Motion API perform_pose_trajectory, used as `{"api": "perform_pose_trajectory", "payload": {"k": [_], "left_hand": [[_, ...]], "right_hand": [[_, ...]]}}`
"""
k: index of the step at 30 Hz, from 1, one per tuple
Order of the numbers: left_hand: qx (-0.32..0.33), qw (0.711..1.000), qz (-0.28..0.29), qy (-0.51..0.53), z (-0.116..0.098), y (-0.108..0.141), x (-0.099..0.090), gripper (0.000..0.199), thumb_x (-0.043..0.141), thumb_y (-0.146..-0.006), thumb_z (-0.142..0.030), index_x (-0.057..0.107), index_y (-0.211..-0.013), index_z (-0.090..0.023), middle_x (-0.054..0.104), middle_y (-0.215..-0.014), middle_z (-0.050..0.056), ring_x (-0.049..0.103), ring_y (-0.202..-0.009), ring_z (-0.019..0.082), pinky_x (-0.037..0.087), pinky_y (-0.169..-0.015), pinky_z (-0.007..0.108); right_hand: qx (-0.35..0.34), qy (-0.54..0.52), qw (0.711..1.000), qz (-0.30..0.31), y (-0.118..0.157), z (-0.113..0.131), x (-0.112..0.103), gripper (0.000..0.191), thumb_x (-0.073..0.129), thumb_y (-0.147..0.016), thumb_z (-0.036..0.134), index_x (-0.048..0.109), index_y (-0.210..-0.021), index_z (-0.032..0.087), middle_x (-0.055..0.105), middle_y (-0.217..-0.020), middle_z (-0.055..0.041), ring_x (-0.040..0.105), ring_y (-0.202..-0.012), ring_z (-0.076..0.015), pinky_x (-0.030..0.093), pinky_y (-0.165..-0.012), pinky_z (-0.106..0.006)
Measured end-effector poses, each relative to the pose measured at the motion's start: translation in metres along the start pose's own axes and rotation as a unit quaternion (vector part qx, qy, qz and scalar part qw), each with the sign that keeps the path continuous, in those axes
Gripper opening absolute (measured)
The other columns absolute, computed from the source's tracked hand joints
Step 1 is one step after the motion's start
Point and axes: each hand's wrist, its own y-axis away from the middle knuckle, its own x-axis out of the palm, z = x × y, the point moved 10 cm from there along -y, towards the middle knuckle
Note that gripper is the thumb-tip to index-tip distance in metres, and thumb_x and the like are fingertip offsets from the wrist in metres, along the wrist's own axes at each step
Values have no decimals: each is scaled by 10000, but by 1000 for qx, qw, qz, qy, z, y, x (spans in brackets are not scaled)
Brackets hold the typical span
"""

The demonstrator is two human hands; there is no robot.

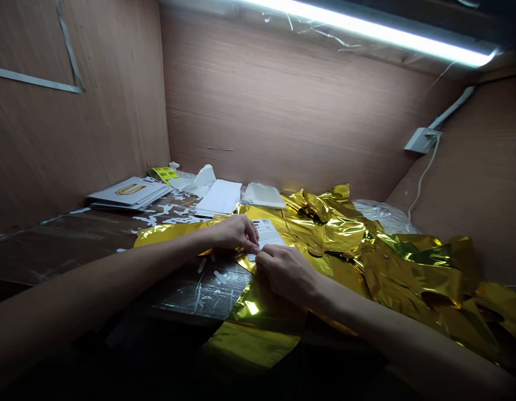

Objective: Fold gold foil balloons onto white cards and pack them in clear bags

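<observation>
Both hands are nearly closed, the left hand (pixel 235 234) and right hand (pixel 287 273) pinching one white label (pixel 267 234). It lies on one crumpled heap of gold foil (pixel 329 228) under the hands, with three white paper piles (pixel 218 197) on the table (pixel 74 250) beyond.

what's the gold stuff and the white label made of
The gold sheets look like thin metallized plastic film, mylar-like: mirror shine and sharp crinkles. The white label looks like matte printed paper or thin card, though the look leaves that open.
</observation>
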Motion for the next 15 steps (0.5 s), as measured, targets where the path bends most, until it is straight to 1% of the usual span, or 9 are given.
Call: {"api": "perform_pose_trajectory", "payload": {"k": [3, 6, 8, 9, 10, 12, 13, 14, 15], "left_hand": [[1, 1000, -1, 4, -1, 0, -2, 176, 863, -683, -361, 836, -755, -202, 777, -904, 41, 697, -804, 181, 468, -659, 236], [-6, 1000, -2, 11, 1, 0, -2, 214, 884, -664, -394, 843, -772, -213, 781, -904, 41, 695, -827, 190, 467, -678, 244], [-8, 1000, 0, 17, 0, 0, -1, 227, 892, -658, -406, 847, -784, -222, 784, -909, 39, 694, -854, 198, 468, -689, 248], [-9, 1000, 2, 19, 0, 1, -1, 228, 893, -658, -406, 848, -787, -224, 785, -914, 40, 695, -863, 200, 467, -688, 249], [-12, 1000, 3, 19, 1, 1, -1, 229, 892, -659, -409, 848, -788, -224, 785, -921, 41, 696, -865, 201, 465, -682, 249], [-19, 1000, 1, 15, 2, 2, -1, 244, 888, -663, -425, 847, -787, -219, 785, -937, 47, 697, -851, 199, 461, -664, 250], [-21, 1000, 0, 12, 2, 2, -1, 253, 888, -662, -434, 846, -785, -216, 785, -945, 49, 696, -838, 196, 459, -656, 250], [-21, 1000, -1, 9, 2, 2, -1, 262, 889, -659, -439, 845, -784, -213, 784, -952, 51, 695, -824, 192, 458, -650, 249], [-18, 1000, -1, 8, 3, 2, -2, 268, 891, -655, -442, 844, -784, -212, 784, -958, 51, 693, -808, 187, 457, -645, 249]], "right_hand": [[21, -61, 998, 1, 2, -4, -1, 116, 557, -895, 116, 653, -852, 165, 671, -860, -64, 501, -660, -145, 313, -602, -296], [53, -207, 977, -25, 5, -24, -15, 129, 562, -917, 148, 631, -810, 170, 664, -815, -47, 526, -668, -139, 379, -621, -277], [111, -355, 927, -45, 10, -61, -27, 184, 546, -967, 238, 612, -806, 177, 641, -731, -32, 553, -629, -137, 431, -591, -263], [152, -436, 884, -64, 13, -86, -33, 209, 532, -988, 292, 599, -824, 182, 626, -684, -24, 567, -586, -138, 451, -550, -257], [203, -499, 833, -124, 20, -118, -44, 185, 521, -996, 309, 591, -875, 188, 641, -702, -28, 599, -590, -146, 481, -538, -260], [279, -546, 722, -320, 48, -180, -75, 85, 539, -965, 231, 547, -886, 199, 683, -805, -47, 678, -687, -146, 561, -616, -262], [288, -540, 679, -406, 64, -200, -87, 54, 546, -953, 200, 529, -902, 208, 692, -833, -42, 703, -740, -145, 595, -687, -276], [273, -518, 665, -463, 76, -209, -98, 43, 555, -947, 192, 523, -938, 219, 697, -845, -31, 719, -774, -150, 617, -749, -306], [245, -485, 688, -481, 81, -207, -105, 64, 573, -943, 202, 533, -986, 227, 706, -860, -26, 728, -795, -162, 629, -790, -345]]}}
